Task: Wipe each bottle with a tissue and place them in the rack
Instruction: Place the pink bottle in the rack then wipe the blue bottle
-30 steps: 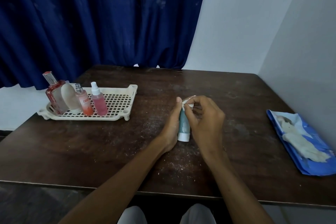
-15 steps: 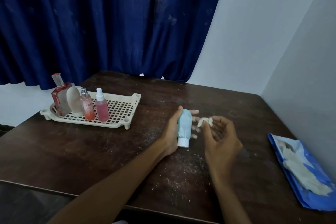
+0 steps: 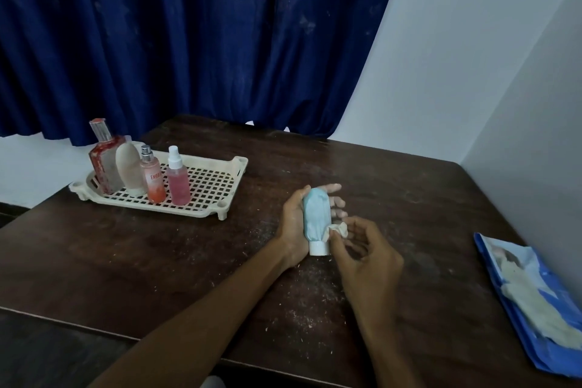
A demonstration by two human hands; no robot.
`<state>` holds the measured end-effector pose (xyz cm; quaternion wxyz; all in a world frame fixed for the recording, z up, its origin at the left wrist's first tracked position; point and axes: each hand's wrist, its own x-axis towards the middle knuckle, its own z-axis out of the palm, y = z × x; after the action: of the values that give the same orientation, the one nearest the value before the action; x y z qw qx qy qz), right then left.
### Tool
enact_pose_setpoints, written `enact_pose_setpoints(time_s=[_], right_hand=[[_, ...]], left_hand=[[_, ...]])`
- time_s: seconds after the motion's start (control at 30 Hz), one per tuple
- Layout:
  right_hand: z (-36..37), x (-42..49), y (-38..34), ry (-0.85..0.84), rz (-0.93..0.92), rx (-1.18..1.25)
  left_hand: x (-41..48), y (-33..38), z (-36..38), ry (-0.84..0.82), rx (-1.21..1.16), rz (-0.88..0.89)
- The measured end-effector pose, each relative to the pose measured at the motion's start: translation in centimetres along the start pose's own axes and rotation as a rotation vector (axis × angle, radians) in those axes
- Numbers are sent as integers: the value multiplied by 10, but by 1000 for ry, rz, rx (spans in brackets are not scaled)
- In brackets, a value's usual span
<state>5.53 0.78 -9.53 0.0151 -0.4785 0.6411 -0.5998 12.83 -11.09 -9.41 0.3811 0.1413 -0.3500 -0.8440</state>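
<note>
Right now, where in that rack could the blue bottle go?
The rack has bare grid on its right half, beside the pink spray bottle. Its left end is crowded, from there to the tall red bottle. The table in front is free.

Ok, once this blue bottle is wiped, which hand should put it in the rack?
Left, probably. The left hand grips the blue bottle, and the rack lies on that side, with bare mesh at the end nearest it. The right hand pinches the tissue and would have to cross over.

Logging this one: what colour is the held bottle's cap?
White cap on a pale blue bottle; head view.
</note>
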Motion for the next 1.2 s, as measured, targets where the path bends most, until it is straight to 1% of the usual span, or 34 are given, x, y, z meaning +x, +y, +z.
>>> enact_pose_setpoints(time_s=[0.2, 0.3, 0.4, 0.47, 0.6, 0.77, 0.93, 1.1, 1.2], right_hand=[[2, -5, 0, -42, 12, -39], [2, -7, 1, -51, -26, -101], [2, -4, 2, -23, -52, -134], [3, -1, 3, -19, -76, -163], [3, -4, 4, -61, -149, -218], [2, -2, 5, -22, -88, -196], [2, -7, 3, -61, -164, -197], [2, -1, 7, -20, -137, -226], [5, -3, 3, -38, -157, -203]], left_hand=[[1, -1, -3, 22, 27, 4], [0, 0, -1, 31, 36, 19], [-4, -1, 3, 4, 36, 2], [-5, -1, 3, 10, 41, 22], [-3, 1, 1, 44, 49, 72], [-5, -2, 3, 0, 59, 46], [-2, -3, 1, 14, 12, 59], [-4, -5, 3, -7, 35, 64], [-3, -4, 2, -3, 17, 75]])
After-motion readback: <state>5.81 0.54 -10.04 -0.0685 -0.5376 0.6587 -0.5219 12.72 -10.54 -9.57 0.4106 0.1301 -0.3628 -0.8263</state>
